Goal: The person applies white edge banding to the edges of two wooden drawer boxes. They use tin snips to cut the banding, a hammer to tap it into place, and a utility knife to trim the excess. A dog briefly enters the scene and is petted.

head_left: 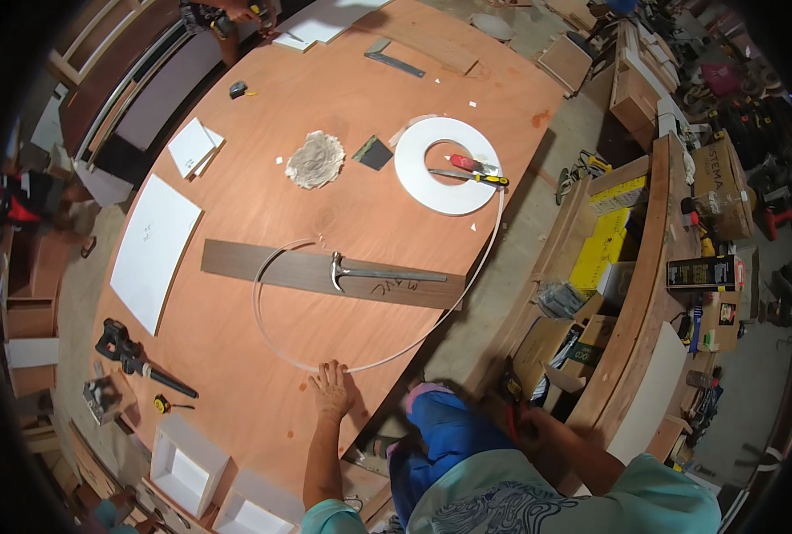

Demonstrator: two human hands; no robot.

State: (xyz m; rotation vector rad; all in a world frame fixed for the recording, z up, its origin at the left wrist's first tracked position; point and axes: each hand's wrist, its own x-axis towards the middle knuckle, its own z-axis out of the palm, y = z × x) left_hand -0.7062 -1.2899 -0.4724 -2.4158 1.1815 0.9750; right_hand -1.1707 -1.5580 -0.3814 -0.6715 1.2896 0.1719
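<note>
My left hand [331, 389] rests on the large plywood table with its fingers spread, and the fingertips touch a thin white strip [280, 354]. That strip curves in a wide loop from a white coil of edge banding [414, 178]. Low at my right side, beyond the table edge, my right hand [531, 427] is closed around a tool with red handles [511, 422] and a dark and yellow head; its exact kind is unclear. A claw hammer [387, 274] lies on a dark brown board [236, 260]. On the coil lie a file [469, 176] with a yellow-black handle and a red-handled tool [469, 163].
White panels [151, 254] lie at the left of the table, near a cordless blower [142, 360] and a tape measure [161, 404]. A crumpled cloth [316, 160] and a metal square [391, 58] lie farther back. Wooden shelving [632, 329] with boxes stands at right. Another person's hand [222, 22] shows at the far edge.
</note>
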